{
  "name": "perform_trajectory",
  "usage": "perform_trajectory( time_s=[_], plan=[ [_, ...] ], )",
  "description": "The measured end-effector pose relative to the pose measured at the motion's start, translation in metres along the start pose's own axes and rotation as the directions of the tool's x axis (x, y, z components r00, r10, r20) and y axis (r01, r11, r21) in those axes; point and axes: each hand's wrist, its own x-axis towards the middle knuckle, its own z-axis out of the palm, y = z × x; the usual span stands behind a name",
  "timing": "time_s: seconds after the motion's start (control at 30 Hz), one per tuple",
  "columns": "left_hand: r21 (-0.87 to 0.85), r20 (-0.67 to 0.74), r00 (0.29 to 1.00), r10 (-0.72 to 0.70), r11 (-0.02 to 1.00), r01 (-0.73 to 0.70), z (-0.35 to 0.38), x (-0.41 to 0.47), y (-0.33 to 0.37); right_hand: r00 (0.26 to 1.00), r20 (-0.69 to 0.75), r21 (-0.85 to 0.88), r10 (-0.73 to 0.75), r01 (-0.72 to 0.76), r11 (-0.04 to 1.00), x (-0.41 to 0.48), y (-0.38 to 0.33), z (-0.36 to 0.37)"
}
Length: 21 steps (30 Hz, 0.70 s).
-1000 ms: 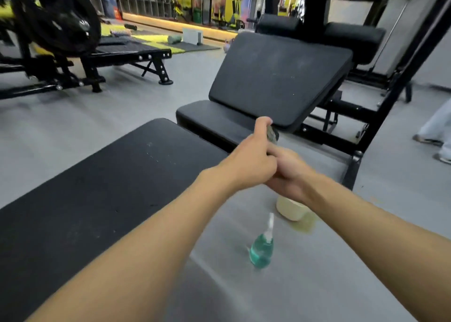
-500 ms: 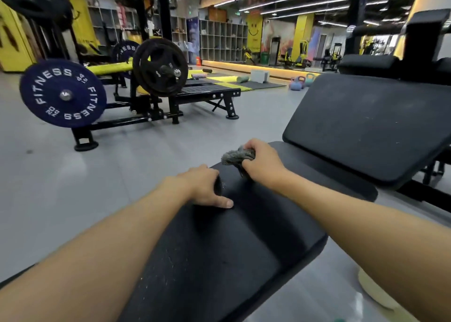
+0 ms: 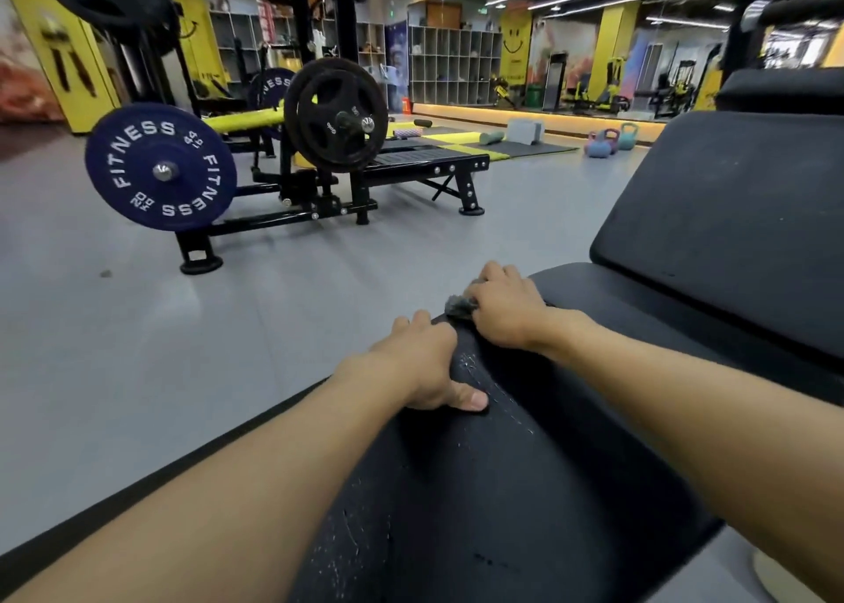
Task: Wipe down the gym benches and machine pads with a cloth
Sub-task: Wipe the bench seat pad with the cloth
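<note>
As we look down along two bare forearms, we find a long black padded bench [image 3: 502, 488] running away from us, its near surface flecked with pale scratches. The left hand [image 3: 424, 365] grips the bench's left edge: the thumb lies flat on top and the fingers fold over the side, out of sight. Just beyond it, apart from it by a narrow gap, the right hand [image 3: 502, 310] rests knuckles up on the same edge. Its fingers are curled round a small grey fuzzy cloth [image 3: 459, 306], holding it against the padding. Only a tuft of the cloth shows, poking out at the left side of the right hand, between the two hands and nearer the right one.

Behind the right hand, a wide black tilted back pad [image 3: 730, 218] rises to the right. To the left spreads a smooth grey floor [image 3: 137, 351]. Farther off on it stands a black steel rack holding a dark blue weight plate lettered FITNESS [image 3: 160, 166] and a black round weight plate [image 3: 335, 113]. Well beyond, near yellow and black mats, sit small blue and pink kettlebells [image 3: 607, 141], and grey cubby shelves [image 3: 452, 65] line the back wall.
</note>
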Motion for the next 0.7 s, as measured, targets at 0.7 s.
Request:
perform_trajectory(
  time_s=[0.7],
  plan=[
    [-0.118, 0.021, 1.0, 0.015, 0.993, -0.012, 0.015, -0.047, 0.007, 0.981, -0.182, 0.174, -0.061, 0.093, 0.98, -0.021, -0.005, 0.002]
  ],
)
